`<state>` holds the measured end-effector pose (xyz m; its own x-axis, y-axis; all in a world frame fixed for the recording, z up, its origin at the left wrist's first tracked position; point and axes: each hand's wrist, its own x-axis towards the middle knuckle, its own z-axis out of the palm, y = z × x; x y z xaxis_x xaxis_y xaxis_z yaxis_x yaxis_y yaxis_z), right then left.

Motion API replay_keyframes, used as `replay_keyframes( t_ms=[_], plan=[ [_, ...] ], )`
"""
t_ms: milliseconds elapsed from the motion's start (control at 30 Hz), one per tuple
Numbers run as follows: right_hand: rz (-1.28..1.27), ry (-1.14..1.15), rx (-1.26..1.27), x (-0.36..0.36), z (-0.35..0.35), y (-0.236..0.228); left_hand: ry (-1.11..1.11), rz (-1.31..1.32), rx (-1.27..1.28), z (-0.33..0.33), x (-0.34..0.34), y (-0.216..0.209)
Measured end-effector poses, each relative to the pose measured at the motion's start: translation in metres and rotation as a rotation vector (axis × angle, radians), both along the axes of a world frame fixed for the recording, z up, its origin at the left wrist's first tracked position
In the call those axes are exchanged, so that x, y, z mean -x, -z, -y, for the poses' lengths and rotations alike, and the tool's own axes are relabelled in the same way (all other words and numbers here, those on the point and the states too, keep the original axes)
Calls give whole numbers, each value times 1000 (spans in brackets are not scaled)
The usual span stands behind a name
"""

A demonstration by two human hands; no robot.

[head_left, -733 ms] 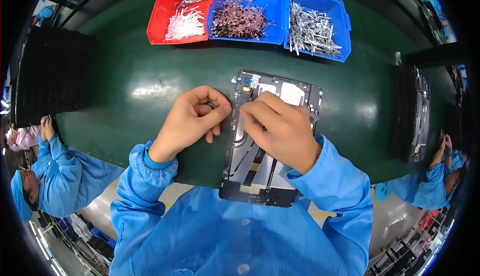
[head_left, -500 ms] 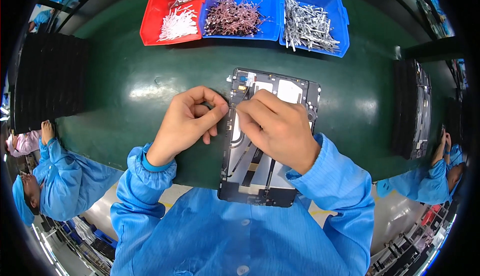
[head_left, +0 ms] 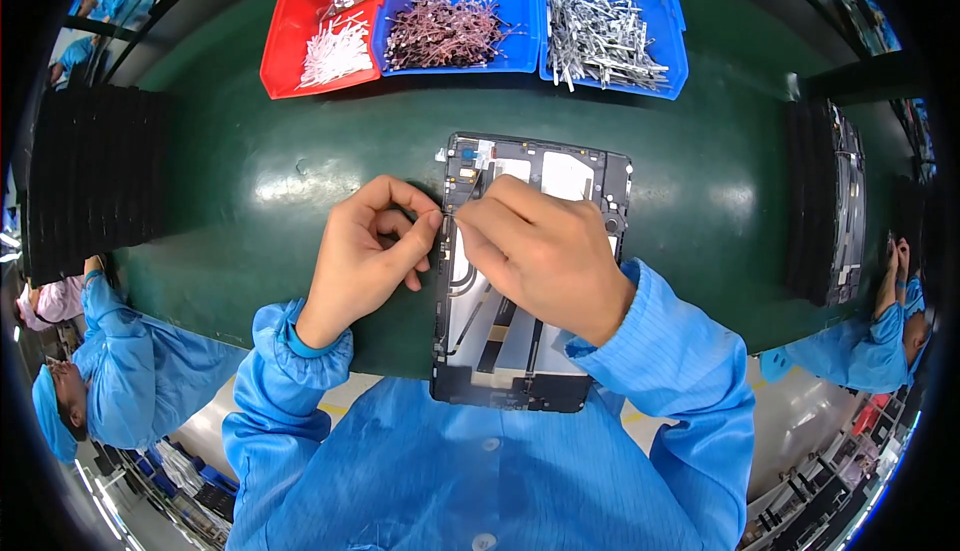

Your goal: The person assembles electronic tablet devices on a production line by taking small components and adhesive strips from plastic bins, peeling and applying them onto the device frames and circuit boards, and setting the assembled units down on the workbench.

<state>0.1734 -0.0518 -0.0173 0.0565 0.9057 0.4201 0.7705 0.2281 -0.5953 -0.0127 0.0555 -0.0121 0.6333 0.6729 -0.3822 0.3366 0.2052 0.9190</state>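
An opened tablet, its inner side facing up with black frame, silvery plates and dark ribbon cables, lies on the green table before me. At its left edge, my left hand has thumb and forefinger pinched together, the other fingers curled. My right hand reaches over the tablet from the right, its fingertips pinched close beside the left ones. Something thin and dark seems to run between the two pinches, too small to name. The right hand covers the middle of the tablet.
Beyond the tablet stand a red bin of white strips, a blue bin of thin reddish-brown cables and another blue bin of silvery strips. Black stacks rise at left and right. Co-workers in blue sit at both sides.
The bins and tablet sit slightly further left in the picture, as the view has shifted. Both hands stay pinched at the tablet's left edge, with only slight finger movement.
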Motion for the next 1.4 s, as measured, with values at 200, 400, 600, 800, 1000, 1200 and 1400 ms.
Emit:
replay_keyframes(
  t_ms=[200,400,600,800,1000,1200,1400],
  plan=[
    [-2,-14,-6,0,1,0,19,-10,28,-7,1,-2],
    [-10,-18,-9,-1,0,2,73,-37,116,-21,-5,-9],
    [-11,-25,-13,-2,0,3,148,-46,168,-29,-5,-12],
    [-12,-33,-8,-2,0,3,108,-49,183,-27,-6,-11],
    [-20,-30,-11,-2,1,3,99,-45,159,-24,-8,-11],
    [-30,-27,-11,-2,1,1,81,-42,125,-21,-9,-10],
    [-82,26,1,0,3,-3,82,-36,100,-21,-8,-9]
  ],
)
